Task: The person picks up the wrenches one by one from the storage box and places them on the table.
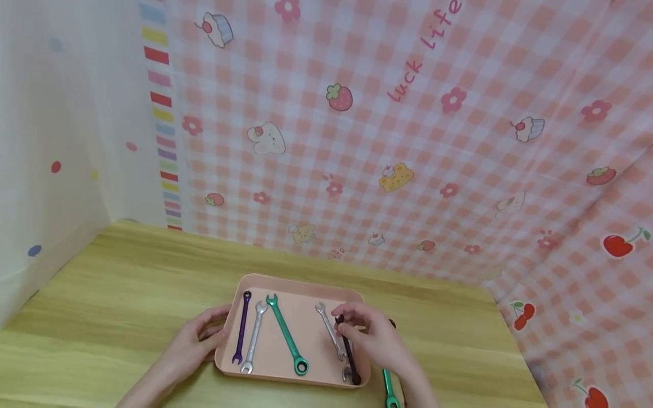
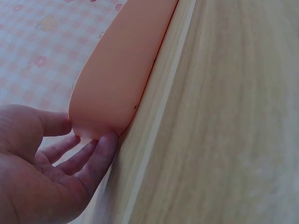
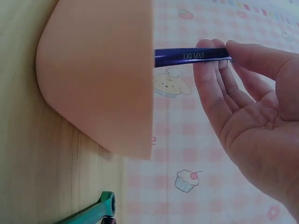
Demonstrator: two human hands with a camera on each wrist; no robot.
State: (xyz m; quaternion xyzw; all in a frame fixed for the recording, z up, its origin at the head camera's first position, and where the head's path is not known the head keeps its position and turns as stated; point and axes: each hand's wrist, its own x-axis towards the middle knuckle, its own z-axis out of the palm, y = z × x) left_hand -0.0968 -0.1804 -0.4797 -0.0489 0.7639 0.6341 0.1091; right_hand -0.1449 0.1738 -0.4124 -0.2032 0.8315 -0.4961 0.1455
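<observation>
My right hand [image 1: 377, 339] pinches the upper end of a dark purple wrench [image 1: 350, 354] between thumb and fingertips. The wrench slants down into the right end of a shallow pink tray [image 1: 306, 286]. In the right wrist view its purple shaft [image 3: 187, 56] sticks up past the tray wall [image 3: 98, 84]. My left hand [image 1: 191, 339] holds the tray's left end, thumb at the rim and fingers on the outer wall [image 2: 112, 79]. Inside lie a purple wrench [image 1: 242, 328], a silver wrench [image 1: 254, 337], a green ratchet wrench [image 1: 287, 334] and another silver wrench [image 1: 330, 330].
Right of the tray, partly hidden by my right forearm, lies a green wrench [image 1: 389, 388] on the wooden table [image 1: 153, 266]. A dark wrench end [image 1: 392, 323] shows behind my right hand. A pink checked cloth [image 1: 306, 164] hangs behind the table.
</observation>
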